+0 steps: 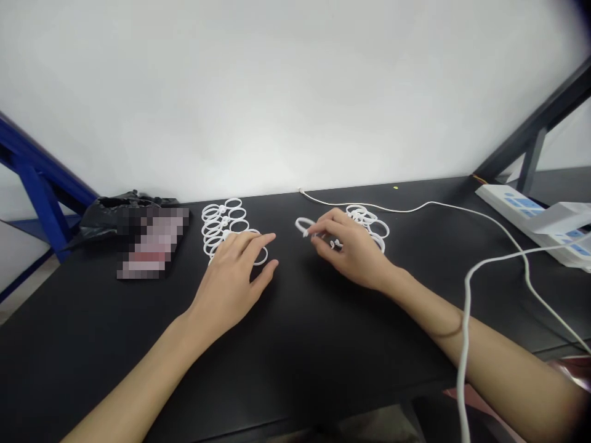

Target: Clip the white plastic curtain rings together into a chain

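Note:
My right hand (pixel 346 246) pinches a white ring (pixel 305 225) between thumb and fingers, lifted a little off the black table (pixel 295 344). Just behind and under that hand lies a loose pile of white rings (pixel 378 229), partly covered by it. My left hand (pixel 235 264) rests over the near end of a row of paired white rings (pixel 237 214). Its fingers are apart with nothing gripped between them, and they hide some of the rings. Small knobs join the pairs in the middle.
A phone-like object (pixel 154 243), blurred out, lies at the left before a black plastic bag (pixel 115 206). A white cord (pixel 429 204) runs along the back. Another white cable (pixel 466 320) crosses in front of my right forearm. A white and blue device (pixel 526 209) stands at right.

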The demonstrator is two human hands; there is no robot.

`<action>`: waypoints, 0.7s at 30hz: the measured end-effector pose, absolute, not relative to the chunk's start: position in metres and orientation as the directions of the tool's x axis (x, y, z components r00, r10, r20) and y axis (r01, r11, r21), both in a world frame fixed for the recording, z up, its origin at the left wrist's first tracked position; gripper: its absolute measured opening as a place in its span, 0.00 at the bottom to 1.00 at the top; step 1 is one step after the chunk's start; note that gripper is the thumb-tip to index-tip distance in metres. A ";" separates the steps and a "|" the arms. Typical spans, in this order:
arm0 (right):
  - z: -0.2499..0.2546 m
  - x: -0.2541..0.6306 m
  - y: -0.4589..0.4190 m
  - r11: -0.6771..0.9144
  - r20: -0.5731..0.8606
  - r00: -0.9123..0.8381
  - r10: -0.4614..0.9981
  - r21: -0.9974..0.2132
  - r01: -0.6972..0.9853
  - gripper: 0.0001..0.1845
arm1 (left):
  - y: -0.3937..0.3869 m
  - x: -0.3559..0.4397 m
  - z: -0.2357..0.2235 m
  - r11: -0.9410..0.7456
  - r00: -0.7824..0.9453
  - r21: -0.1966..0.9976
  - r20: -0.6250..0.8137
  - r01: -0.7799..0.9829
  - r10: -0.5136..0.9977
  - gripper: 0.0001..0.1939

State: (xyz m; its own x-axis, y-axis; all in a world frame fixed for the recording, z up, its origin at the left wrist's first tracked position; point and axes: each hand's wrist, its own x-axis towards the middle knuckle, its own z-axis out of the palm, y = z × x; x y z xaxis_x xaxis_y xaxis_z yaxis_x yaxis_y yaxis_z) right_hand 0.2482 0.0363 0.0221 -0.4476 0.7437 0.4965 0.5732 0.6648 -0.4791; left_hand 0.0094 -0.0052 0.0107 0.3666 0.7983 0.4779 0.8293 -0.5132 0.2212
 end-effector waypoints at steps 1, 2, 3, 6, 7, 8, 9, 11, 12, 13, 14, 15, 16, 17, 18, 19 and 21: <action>0.023 0.244 0.031 0.673 0.478 -0.473 0.740 -0.533 0.513 0.08 | -0.006 0.010 0.010 -0.527 0.373 0.219 0.494 0.821 0.786 0.20; 0.024 0.241 0.027 0.674 0.460 -0.499 0.735 -0.578 0.460 0.08 | -0.006 0.011 0.009 -0.547 0.386 0.214 0.507 0.809 0.770 0.21; 0.024 0.239 0.023 0.673 0.446 -0.521 0.728 -0.609 0.420 0.09 | -0.006 0.011 0.008 -0.570 0.405 0.209 0.518 0.795 0.753 0.21; 0.024 0.234 0.016 0.659 0.416 -0.557 0.719 -0.662 0.356 0.09 | -0.005 0.010 0.009 -0.651 0.466 0.194 0.554 0.734 0.690 0.13; 0.023 0.233 0.015 0.653 0.410 -0.558 0.721 -0.671 0.351 0.09 | -0.004 0.009 0.010 -0.675 0.478 0.192 0.570 0.713 0.668 0.10; 0.023 0.233 0.015 0.648 0.409 -0.552 0.727 -0.676 0.352 0.10 | -0.003 0.008 0.010 -0.693 0.486 0.191 0.586 0.695 0.649 0.08; 0.022 0.232 0.015 0.642 0.411 -0.539 0.735 -0.677 0.359 0.10 | -0.003 0.007 0.011 -0.707 0.489 0.190 0.601 0.681 0.632 0.06; 0.020 0.232 0.015 0.629 0.416 -0.504 0.757 -0.673 0.389 0.11 | -0.002 0.007 0.011 -0.721 0.489 0.186 0.621 0.668 0.612 0.04; 0.020 0.232 0.016 0.623 0.416 -0.492 0.765 -0.670 0.403 0.12 | -0.002 0.007 0.011 -0.722 0.488 0.184 0.624 0.667 0.610 0.04; 0.020 0.232 0.016 0.620 0.413 -0.487 0.770 -0.667 0.414 0.12 | -0.003 0.007 0.011 -0.723 0.489 0.184 0.624 0.666 0.610 0.03; 0.021 0.232 0.015 0.617 0.407 -0.488 0.772 -0.665 0.421 0.13 | -0.003 0.007 0.011 -0.723 0.490 0.186 0.622 0.665 0.611 0.03; 0.022 0.232 0.015 0.611 0.395 -0.493 0.775 -0.667 0.427 0.13 | -0.003 0.007 0.011 -0.723 0.491 0.188 0.619 0.665 0.613 0.02; 0.023 0.231 0.014 0.603 0.383 -0.497 0.779 -0.673 0.428 0.12 | -0.004 0.007 0.011 -0.724 0.492 0.190 0.618 0.664 0.613 0.02; 0.025 0.231 0.013 0.593 0.371 -0.497 0.785 -0.683 0.427 0.12 | -0.004 0.008 0.011 -0.724 0.492 0.192 0.617 0.663 0.614 0.02; 0.026 0.231 0.012 0.582 0.360 -0.497 0.790 -0.695 0.422 0.12 | -0.004 0.008 0.012 -0.724 0.491 0.194 0.617 0.662 0.614 0.02; 0.027 0.230 0.011 0.572 0.351 -0.497 0.793 -0.708 0.413 0.13 | -0.004 0.008 0.012 -0.724 0.491 0.196 0.618 0.661 0.615 0.02; 0.026 0.229 0.010 0.561 0.345 -0.497 0.796 -0.730 0.391 0.14 | -0.005 0.009 0.013 -0.728 0.492 0.199 0.618 0.656 0.613 0.01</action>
